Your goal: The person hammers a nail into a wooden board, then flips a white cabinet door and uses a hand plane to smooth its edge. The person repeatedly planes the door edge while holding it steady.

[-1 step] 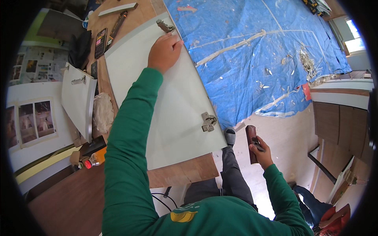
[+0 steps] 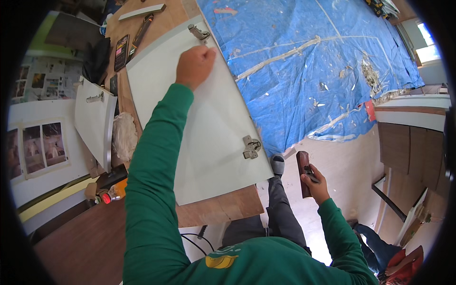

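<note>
At the far left, a smaller white door (image 2: 92,124) with a metal handle leans at the edge of the wooden counter (image 2: 223,209), beside a crumpled rag (image 2: 124,135). Phones and a dark tool lie further back.

The large white panel (image 2: 199,118) lies flat on the counter, a hinge (image 2: 251,147) at its near right edge and a second hinge (image 2: 198,33) at the far corner. The left hand (image 2: 194,65) rests on the panel near the far hinge, fingers curled closed against the surface; whether it pinches anything cannot be told.

The right hand (image 2: 316,183) hangs beside the counter, grip closed around a dark brown tool (image 2: 304,173).

Risk: the panel's right edge appears to overhang the counter. Pressure from the left hand alone could slide or tip it. The tool, held low and away, could strike the panel edge.

A paint-spattered blue tarp (image 2: 313,61) covers the floor at right. Wood cabinets (image 2: 403,147) stand beyond.
</note>
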### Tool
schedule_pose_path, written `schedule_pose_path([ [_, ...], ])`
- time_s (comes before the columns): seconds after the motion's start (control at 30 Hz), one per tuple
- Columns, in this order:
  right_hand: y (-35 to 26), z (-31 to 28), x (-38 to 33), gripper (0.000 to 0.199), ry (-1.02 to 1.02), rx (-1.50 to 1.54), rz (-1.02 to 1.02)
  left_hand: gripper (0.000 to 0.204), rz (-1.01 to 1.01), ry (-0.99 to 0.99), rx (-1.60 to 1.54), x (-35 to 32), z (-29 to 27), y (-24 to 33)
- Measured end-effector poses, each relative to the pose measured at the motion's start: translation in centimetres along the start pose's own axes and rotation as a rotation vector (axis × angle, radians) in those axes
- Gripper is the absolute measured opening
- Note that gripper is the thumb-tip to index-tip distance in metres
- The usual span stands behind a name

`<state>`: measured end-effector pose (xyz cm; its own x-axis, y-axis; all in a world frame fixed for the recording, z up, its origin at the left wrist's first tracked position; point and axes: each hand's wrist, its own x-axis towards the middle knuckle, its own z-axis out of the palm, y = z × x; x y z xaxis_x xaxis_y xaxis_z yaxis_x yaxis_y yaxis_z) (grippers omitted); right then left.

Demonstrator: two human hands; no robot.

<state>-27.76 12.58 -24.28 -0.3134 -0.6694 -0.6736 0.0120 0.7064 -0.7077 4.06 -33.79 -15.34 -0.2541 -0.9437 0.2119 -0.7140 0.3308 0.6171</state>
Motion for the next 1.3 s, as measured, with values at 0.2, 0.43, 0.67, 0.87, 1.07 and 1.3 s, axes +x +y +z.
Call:
schedule_pose_path([
  [0.2,-2.3,0.7,-0.3,0.071,-0.024,0.101,0.017,0.033,0.339,0.051,0.161,1.3,-1.3,-0.5],
  [0.43,-5.8,0.9,0.1,0.070,-0.062,0.174,-0.035,0.039,0.172,-0.041,0.305,0.7,-0.8,0.2],
  [0.67,-8.3,-0.6,-0.7,0.070,-0.034,0.271,-0.025,0.039,0.151,-0.049,0.030,-1.8,-3.9,2.9],
  [0.87,-8.4,-0.4,-1.0,0.069,-0.086,0.218,-0.059,0.028,0.228,-0.112,0.300,1.6,-0.6,0.1],
  [1.07,-8.8,-2.1,-3.0,0.069,-0.093,0.212,-0.052,0.029,0.439,-0.261,0.259,-7.1,-3.9,-1.1],
  [1.3,-8.7,-4.9,-4.0,0.070,-0.061,0.207,-0.115,0.032,0.275,-0.467,0.055,-29.5,-8.4,2.8],
])
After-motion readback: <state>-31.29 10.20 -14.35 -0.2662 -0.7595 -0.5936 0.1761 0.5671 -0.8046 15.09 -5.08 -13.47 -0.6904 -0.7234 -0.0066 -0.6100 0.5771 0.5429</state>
